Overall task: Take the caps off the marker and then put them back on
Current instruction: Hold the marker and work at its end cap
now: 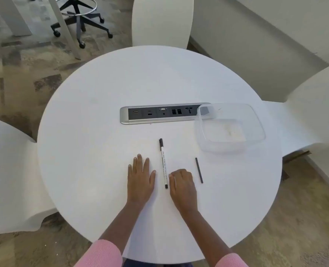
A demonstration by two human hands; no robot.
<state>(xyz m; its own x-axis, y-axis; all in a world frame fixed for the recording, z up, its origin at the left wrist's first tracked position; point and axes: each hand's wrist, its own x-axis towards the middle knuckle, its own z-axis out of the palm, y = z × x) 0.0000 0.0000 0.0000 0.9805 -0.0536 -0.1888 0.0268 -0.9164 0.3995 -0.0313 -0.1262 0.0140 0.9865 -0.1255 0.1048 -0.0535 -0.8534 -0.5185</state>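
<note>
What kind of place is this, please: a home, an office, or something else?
Probably an office meeting area: the round table has a built-in socket panel, white chairs stand around it, and a wheeled stool stands on the carpet behind.

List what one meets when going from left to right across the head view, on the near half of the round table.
left hand → marker → right hand → thin black stick → clear container
</note>
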